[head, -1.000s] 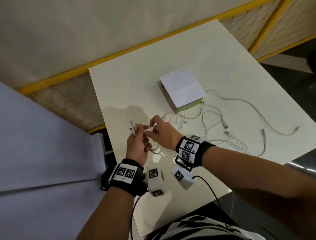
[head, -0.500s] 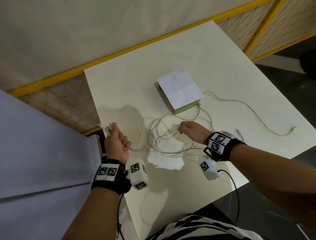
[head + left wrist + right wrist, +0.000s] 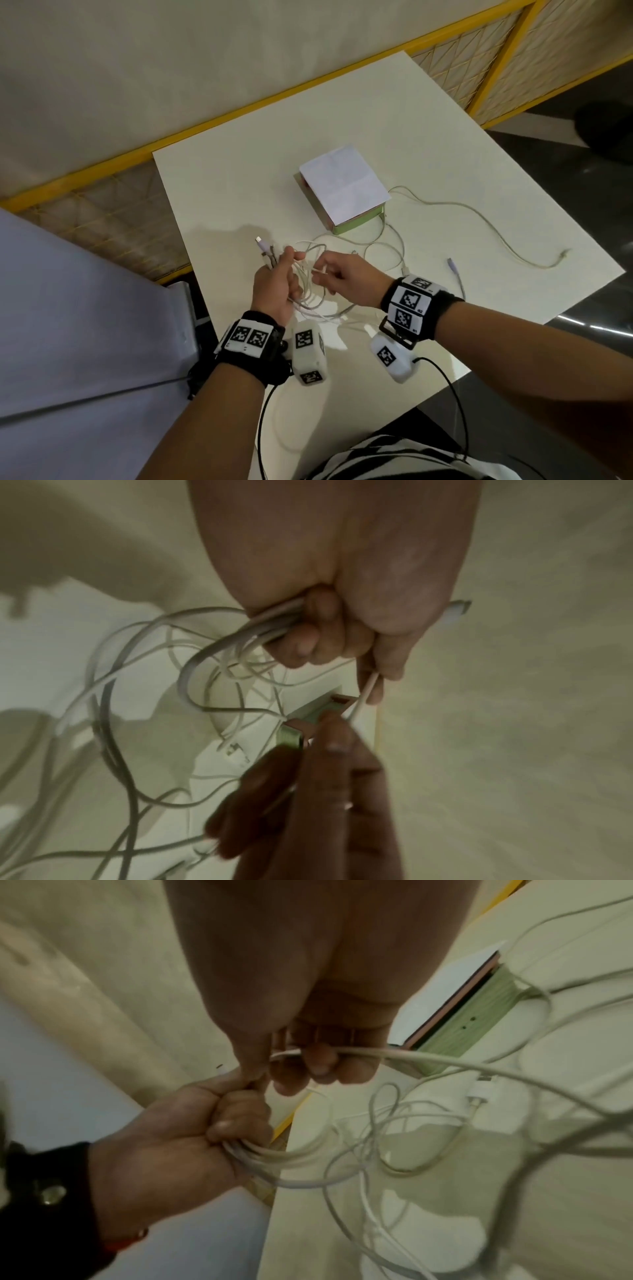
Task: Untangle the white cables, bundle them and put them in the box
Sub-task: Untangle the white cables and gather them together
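Several white cables (image 3: 370, 253) lie tangled on the white table (image 3: 239, 178), in front of a small box (image 3: 342, 192) with a white lid and a green side. My left hand (image 3: 274, 287) grips a bunch of cable strands (image 3: 260, 626), and their plug ends (image 3: 263, 248) stick out above the fist. My right hand (image 3: 346, 277) is close beside it and pinches one strand (image 3: 428, 1058) that runs off to the right. Loops of cable (image 3: 394, 1137) hang from both hands onto the table.
One long cable (image 3: 479, 222) trails from the box to the table's right edge. A loose plug end (image 3: 452, 265) lies right of my right wrist. A yellow rail (image 3: 205, 120) and a mesh panel run behind the table. A pale board (image 3: 85, 308) stands to the left.
My two hands were apart with the cables stretched between them; they have come together in front of the box. The left hand has swung right with the plug ends.
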`<state>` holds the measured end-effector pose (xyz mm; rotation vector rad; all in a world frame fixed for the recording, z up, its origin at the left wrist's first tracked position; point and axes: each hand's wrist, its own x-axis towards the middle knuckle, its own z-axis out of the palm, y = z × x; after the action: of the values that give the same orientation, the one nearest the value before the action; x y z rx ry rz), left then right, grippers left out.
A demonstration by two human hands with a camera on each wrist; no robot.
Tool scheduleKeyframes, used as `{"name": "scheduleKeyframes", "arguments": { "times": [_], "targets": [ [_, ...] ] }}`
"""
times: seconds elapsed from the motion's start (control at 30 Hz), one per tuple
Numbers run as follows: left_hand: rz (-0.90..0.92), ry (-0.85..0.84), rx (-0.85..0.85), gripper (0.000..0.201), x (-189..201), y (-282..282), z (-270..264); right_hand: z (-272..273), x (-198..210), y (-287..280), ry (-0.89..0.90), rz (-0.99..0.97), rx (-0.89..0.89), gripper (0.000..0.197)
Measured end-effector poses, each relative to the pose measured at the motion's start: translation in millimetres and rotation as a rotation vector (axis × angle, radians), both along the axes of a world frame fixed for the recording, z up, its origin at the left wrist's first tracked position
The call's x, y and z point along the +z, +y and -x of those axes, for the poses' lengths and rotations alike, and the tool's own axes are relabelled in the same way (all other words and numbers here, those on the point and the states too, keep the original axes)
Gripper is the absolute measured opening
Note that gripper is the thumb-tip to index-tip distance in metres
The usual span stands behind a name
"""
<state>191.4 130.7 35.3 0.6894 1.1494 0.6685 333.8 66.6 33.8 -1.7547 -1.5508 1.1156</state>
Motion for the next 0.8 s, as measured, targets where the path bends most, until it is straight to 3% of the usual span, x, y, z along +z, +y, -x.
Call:
{"name": "scheduleKeyframes", "arguments": {
  "times": [0.2,0.37,0.47,0.57,0.67,0.8],
  "targets": [
    [0.017,-0.088,0.225,0.035,-2,33,24,-61,-34,-36,-0.37,0.322,0.028,0.043],
    [0.005,-0.094,0.356,0.037,-4,59,54,-107,-44,-62,-0.507,0.467,-0.107,0.046],
    [-0.003,-0.087,0.381,0.035,-4,67,66,-116,-42,-67,-0.563,0.498,-0.126,0.039],
    [-0.002,-0.092,0.418,0.034,-6,73,78,-118,-41,-65,-0.73,0.494,-0.07,0.024],
    [-0.017,-0.095,0.43,0.032,-12,77,89,-123,-43,-63,-0.769,0.493,-0.09,0.029],
    [-0.038,0.049,0.308,0.029,-19,58,71,-112,-39,-51,-0.706,0.397,-0.101,0.037]
  ]
}}
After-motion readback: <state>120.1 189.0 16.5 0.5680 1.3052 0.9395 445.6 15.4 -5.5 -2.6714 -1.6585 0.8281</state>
